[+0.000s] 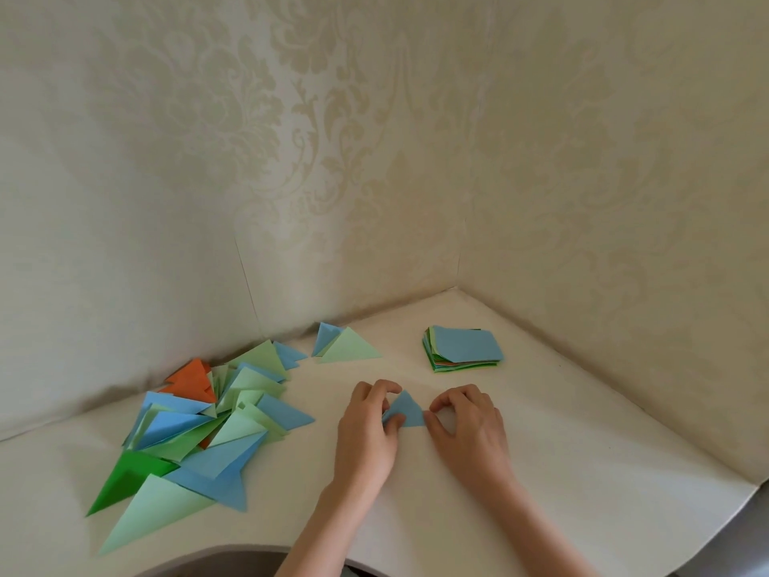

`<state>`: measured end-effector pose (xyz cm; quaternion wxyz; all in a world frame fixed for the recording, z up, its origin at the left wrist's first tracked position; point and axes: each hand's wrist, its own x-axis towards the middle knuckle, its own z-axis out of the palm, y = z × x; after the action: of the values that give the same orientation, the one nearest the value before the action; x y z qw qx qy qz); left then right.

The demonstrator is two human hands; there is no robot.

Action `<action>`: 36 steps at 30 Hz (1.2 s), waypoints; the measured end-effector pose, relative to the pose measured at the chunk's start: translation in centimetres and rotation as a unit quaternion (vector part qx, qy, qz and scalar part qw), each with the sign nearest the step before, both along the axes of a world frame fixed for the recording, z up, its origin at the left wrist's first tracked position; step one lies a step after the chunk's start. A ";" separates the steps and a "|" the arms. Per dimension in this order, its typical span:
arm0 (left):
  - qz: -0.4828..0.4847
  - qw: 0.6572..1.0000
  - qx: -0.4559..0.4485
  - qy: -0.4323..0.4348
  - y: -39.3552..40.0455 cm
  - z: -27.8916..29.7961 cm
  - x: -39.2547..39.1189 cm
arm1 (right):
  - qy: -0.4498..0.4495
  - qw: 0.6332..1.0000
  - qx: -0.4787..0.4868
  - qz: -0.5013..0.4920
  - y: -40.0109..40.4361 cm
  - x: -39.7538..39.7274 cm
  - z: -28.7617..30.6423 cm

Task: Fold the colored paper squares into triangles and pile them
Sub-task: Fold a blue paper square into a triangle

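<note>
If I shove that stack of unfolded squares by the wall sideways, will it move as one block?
Probably not. The stack of squares is loose sheets with edges already staggered on its left side, so it would likely shear and fan out. The sheets look thin and light; the table looks smooth, so the bottom ones may slide easily.

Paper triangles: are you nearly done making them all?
Not yet. Many folded triangles already lie heaped on the left. The left hand and right hand pinch a blue triangle between them now. A stack of unfolded squares waits behind.
</note>
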<state>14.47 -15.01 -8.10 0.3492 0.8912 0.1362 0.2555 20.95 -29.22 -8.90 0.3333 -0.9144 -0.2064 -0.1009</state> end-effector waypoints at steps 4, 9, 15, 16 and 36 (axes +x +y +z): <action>-0.005 0.998 -0.054 -0.023 1.9 -0.1 0.1 | 0.015 0.999 0.035 0.017 -0.2 0.2 0.2; 0.064 0.987 -0.126 -0.071 6.7 1.1 1.8 | -0.024 0.997 0.067 -0.008 0.0 3.1 2.2; 0.083 0.987 -0.126 -0.061 10.3 1.5 4.9 | -0.104 0.993 -0.046 -0.039 0.7 7.4 1.6; 0.082 0.988 -0.123 -0.051 10.6 1.4 5.4 | -0.096 0.993 -0.053 -0.034 0.8 7.8 1.4; 0.119 0.989 0.019 -0.086 10.1 0.6 6.3 | -0.128 0.992 0.015 -0.007 0.2 8.4 1.2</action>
<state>20.77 -4.89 -7.54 0.3098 0.8497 0.2061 0.3735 29.40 -29.01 -7.72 0.3176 -0.8900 -0.2398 -0.2224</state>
